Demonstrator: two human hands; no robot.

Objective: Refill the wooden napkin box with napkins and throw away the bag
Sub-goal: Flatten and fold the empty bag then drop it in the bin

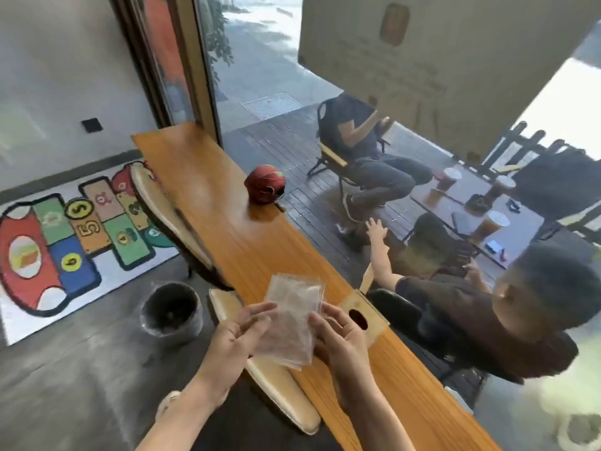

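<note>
Both hands [237,336] [341,340] raised — curled fingers [260,309] around the napkin bag [291,323].

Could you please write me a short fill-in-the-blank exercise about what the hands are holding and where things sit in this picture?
1. The left hand and the right hand together hold a clear plastic ____ of napkins.
2. The wooden napkin box sits on the long wooden counter, to the ____ of the hands.
3. The dark bin stands on the ____, left of the counter.
4. The red helmet-shaped thing rests on the counter, ____ from the camera than the napkin box.

Missing words: bag; right; floor; farther
</note>
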